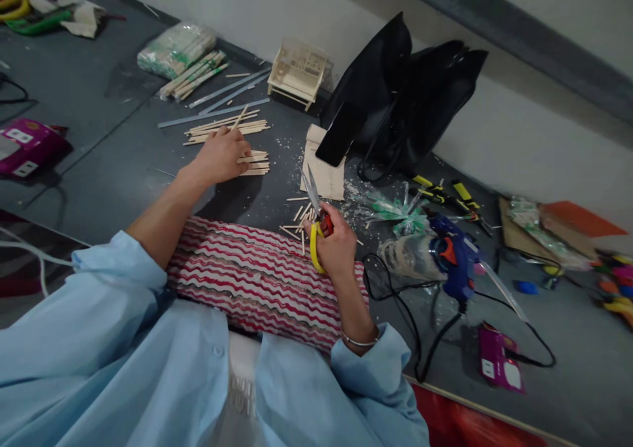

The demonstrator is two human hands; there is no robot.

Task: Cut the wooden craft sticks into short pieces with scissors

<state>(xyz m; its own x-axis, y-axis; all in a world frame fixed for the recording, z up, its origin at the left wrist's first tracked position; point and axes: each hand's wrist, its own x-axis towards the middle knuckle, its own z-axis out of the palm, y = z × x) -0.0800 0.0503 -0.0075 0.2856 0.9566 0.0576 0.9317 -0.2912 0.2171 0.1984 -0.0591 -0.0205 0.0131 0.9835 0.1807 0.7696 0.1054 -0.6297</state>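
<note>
Yellow-handled scissors (pixel 311 193) sit in my right hand (pixel 339 246), fingers wrapped round the loops, the blades pointing away from me and slightly apart. Just beside them, by the edge of a red-and-white striped cushion (pixel 257 269), short wooden pieces (pixel 302 219) lie in a loose scatter on the grey worktop (pixel 109 104).

With my left hand (pixel 225 153) I reach over the long wooden sticks, which lie in two bunches, the far one (pixel 254 126) beyond my fingers and the near one (pixel 258 165) partly under them. One wooden stick (pixel 241 115) is pinched in that hand and slants up across the far bunch; my fingertips themselves are mostly hidden. The cushion lies against my body, beneath my forearms.

Past the far bunch are flat metallic strips (pixel 212 112), and behind those a plastic-wrapped pack (pixel 178 48) with green markings. A small pale wooden model (pixel 297 81) stands near the wall. Right of it, a dark phone (pixel 339 134) rests partly on a beige sheet (pixel 324 180), in front of a black bag (pixel 376 71). Pale crumbs dot the worktop around the sheet.

To my right, a blue glue gun (pixel 455 262) stands beside a clear jar (pixel 408 259), its cable trailing; black-and-yellow pliers (pixel 430 190) lie farther back.
</note>
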